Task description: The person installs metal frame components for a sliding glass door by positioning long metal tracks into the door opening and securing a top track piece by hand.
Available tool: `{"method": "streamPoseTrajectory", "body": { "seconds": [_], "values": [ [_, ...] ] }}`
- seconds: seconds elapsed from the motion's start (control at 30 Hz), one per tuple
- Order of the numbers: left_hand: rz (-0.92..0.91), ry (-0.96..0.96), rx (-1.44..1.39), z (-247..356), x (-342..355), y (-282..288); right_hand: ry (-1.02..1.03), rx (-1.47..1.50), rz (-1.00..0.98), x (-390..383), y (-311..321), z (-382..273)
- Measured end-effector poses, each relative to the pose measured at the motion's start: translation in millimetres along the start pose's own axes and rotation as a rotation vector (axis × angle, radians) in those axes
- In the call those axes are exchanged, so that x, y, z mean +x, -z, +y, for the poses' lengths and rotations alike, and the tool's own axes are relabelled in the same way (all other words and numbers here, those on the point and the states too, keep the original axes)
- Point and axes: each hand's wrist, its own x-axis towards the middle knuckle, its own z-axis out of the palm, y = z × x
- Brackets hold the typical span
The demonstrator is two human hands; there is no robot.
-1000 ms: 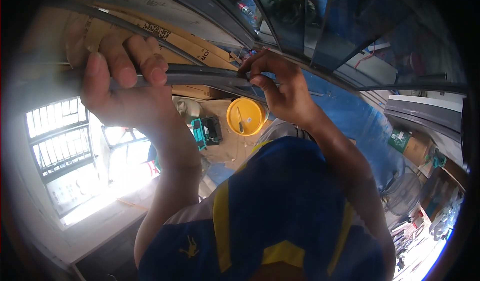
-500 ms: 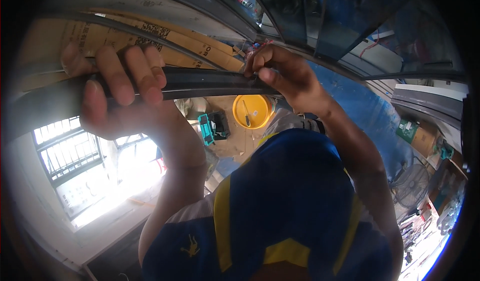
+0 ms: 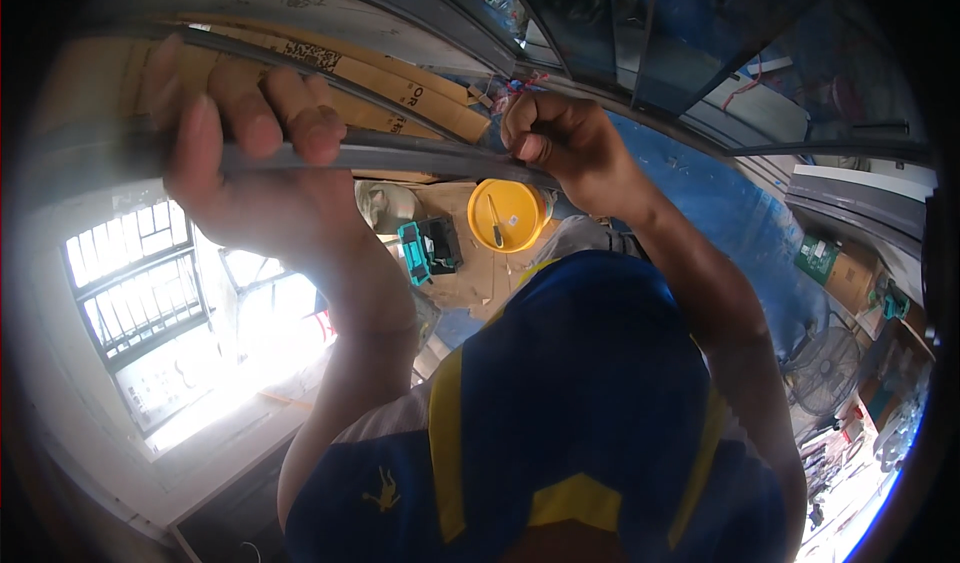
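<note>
Left grip (image 3: 268, 188) clasps a grey bar (image 3: 420, 157), upper left; right grip (image 3: 572, 155) pinches it, upper centre, release not yet made.

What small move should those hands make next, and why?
Perhaps a light press by the right hand on the dark bar: its thumb and fingers bunch up there, while the left hand, fingers curled over it farther left, seems to steady it.

Barred window (image 3: 135, 283) at left, blown-out glare (image 3: 265, 353) beside it. Pale wall (image 3: 55, 383) far left. Blue floor (image 3: 715, 213) right of centre. Fan (image 3: 823, 368) lower right.
</note>
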Motion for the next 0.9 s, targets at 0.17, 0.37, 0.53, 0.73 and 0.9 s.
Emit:
{"method": "streamPoseTrajectory", "body": {
  "seconds": [0.17,0.37,0.53,0.73,0.9],
  "values": [
    [0.285,0.018,0.093,-2.4,-3.7,-11.2,0.163,-0.065,0.171,-0.8,-8.1,-11.7],
    [0.466,0.034,0.175,-0.1,-1.1,-13.3,0.461,-0.623,-0.065,5.3,18.9,-34.6],
    [0.494,0.052,0.157,-0.8,-0.2,-17.2,0.557,-0.775,-0.138,14.0,15.1,-32.1],
    [0.652,0.014,0.230,-2.1,2.6,-31.1,0.604,-0.846,-0.118,15.6,10.5,-28.8],
    [0.576,0.035,0.188,6.1,-0.1,-24.5,0.544,-0.749,-0.106,15.6,6.8,-27.8]
  ]
}}
